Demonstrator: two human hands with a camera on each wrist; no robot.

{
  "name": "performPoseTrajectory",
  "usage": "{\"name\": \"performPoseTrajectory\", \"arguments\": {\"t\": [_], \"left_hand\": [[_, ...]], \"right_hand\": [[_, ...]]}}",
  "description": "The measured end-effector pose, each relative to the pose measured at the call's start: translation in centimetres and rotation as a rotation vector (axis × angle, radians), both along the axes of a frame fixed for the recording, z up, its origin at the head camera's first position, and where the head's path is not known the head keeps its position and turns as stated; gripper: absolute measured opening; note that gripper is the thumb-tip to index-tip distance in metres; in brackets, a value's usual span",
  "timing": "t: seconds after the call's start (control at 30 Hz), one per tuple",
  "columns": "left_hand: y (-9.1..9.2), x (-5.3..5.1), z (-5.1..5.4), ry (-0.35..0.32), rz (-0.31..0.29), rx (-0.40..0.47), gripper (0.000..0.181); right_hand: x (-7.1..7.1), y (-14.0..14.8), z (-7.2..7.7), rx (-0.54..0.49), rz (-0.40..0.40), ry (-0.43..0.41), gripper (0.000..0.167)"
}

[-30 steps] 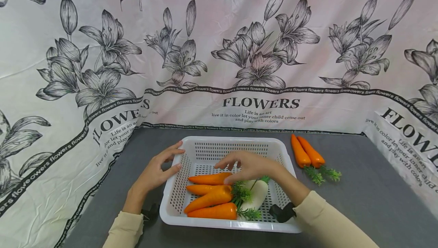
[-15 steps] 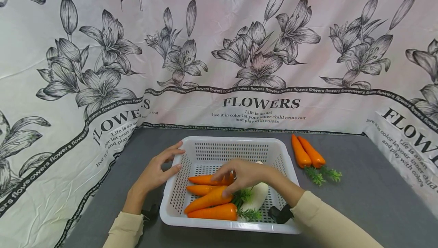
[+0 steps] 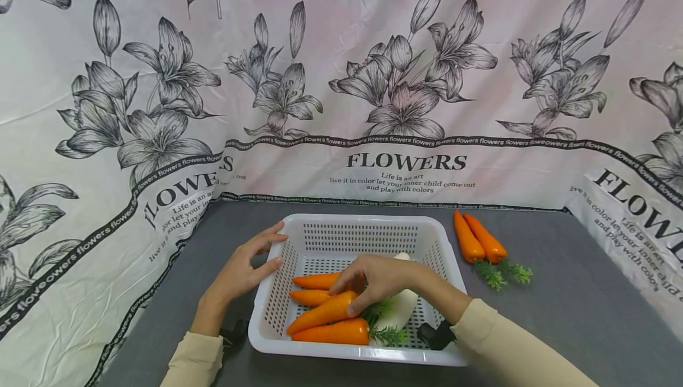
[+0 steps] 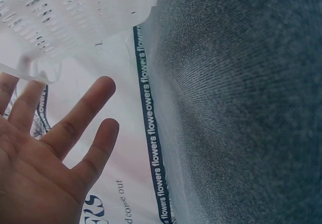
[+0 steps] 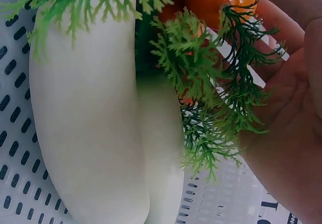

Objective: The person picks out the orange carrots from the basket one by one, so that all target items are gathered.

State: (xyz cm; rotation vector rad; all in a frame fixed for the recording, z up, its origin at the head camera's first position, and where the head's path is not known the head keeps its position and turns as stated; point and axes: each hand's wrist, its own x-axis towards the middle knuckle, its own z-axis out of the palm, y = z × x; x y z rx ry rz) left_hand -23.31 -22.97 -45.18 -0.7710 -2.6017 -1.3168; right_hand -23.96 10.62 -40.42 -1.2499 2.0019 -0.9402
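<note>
Lower than a moment ago sits the right hand [image 3: 379, 280]. The grey bench [image 3: 560, 316] carries a white basket [image 3: 363, 349], its rim touched by the spread left hand [image 3: 246, 265]; inside, beside white radishes [image 5: 90, 123], right thumb and fingers grip one carrot [image 3: 320, 317].

Setting: a cloth-screened tabletop station; whether home, lab or studio cannot be told. Evidence: printed cloth [image 3: 405, 120] rises directly behind the back edge of the grey worktop [image 3: 571, 310] and runs along its left and right edges, hiding the room beyond. Cloth shows black lilies and "FLOWERS" lettering. Perforated white basket [image 3: 352, 353] near back edge, two carrots [image 3: 468, 243] near back right corner: kitchen-type goods, not settling room type.
</note>
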Motion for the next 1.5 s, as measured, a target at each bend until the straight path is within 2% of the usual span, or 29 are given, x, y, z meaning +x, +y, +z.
{"name": "performPoseTrajectory", "arguments": {"t": [0.2, 0.33, 0.5, 0.83, 1.07, 1.3, 1.5], "left_hand": [[0.0, 0.0, -0.1, 0.003, 0.005, 0.001, 0.045], [0.0, -0.1, -0.2, 0.011, -0.002, -0.002, 0.044], [-0.1, -0.2, -0.3, 0.007, -0.002, -0.006, 0.045], [-0.1, -0.2, -0.2, -0.001, -0.008, 0.000, 0.046], [-0.1, 0.0, -0.1, -0.024, -0.004, 0.025, 0.046], [0.0, 0.1, 0.0, -0.018, -0.001, 0.021, 0.046], [0.0, 0.1, 0.0, -0.028, -0.005, 0.030, 0.046]], "right_hand": [[0.1, 0.2, 0.2, 0.022, -0.049, 0.003, 0.039], [-0.1, 0.4, 0.1, 0.021, -0.085, 0.052, 0.041], [-0.3, 0.5, 0.0, 0.026, -0.083, 0.128, 0.043], [-0.4, 0.5, 0.1, 0.076, -0.098, 0.129, 0.044], [-0.5, 0.6, 0.0, 0.087, -0.145, 0.183, 0.049], [-0.7, 0.7, -0.2, 0.051, -0.149, 0.190, 0.056], [-1.0, 0.7, -0.5, 0.013, -0.147, 0.188, 0.048]]}}
